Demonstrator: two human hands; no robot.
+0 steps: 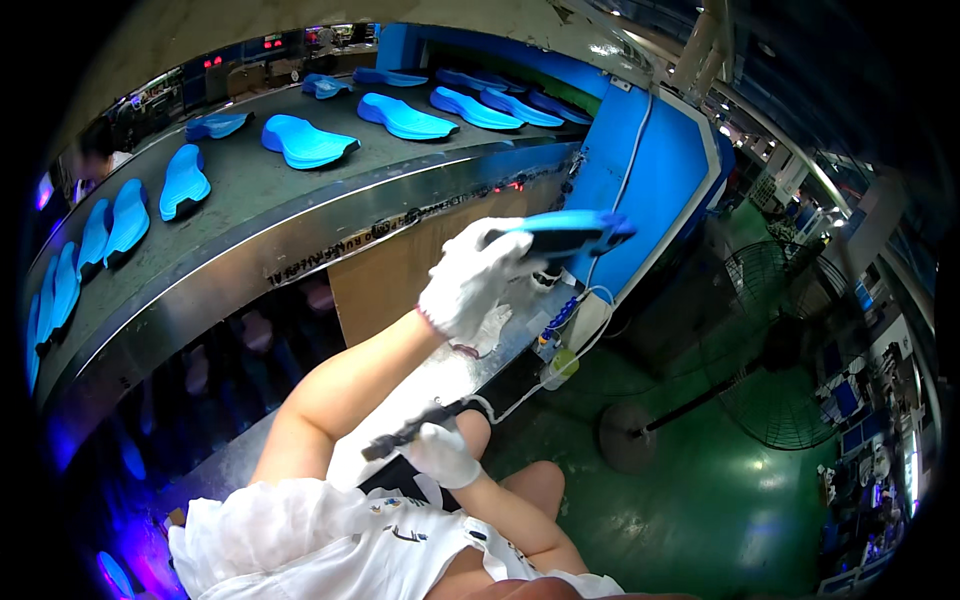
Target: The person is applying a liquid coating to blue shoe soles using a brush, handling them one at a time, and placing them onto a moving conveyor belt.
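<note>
My left hand (470,280), in a white glove, is raised in front of the conveyor and closed around one end of a blue shoe sole (565,222). That sole is smeared by motion, and a dark area shows on its underside. Lower down, close to my body, my right hand (442,456), also gloved in white, is closed on a dark, long handheld tool (415,432). A pale hose or cord (492,412) runs by the tool's end. The tool's exact kind cannot be made out.
Several blue soles (305,142) lie spread along the curved conveyor belt (240,190), with a metal edge facing me. A blue machine housing (625,170) stands at its right end. Over the green floor (690,500) stands a large black fan (785,345). Cables hang beside the housing.
</note>
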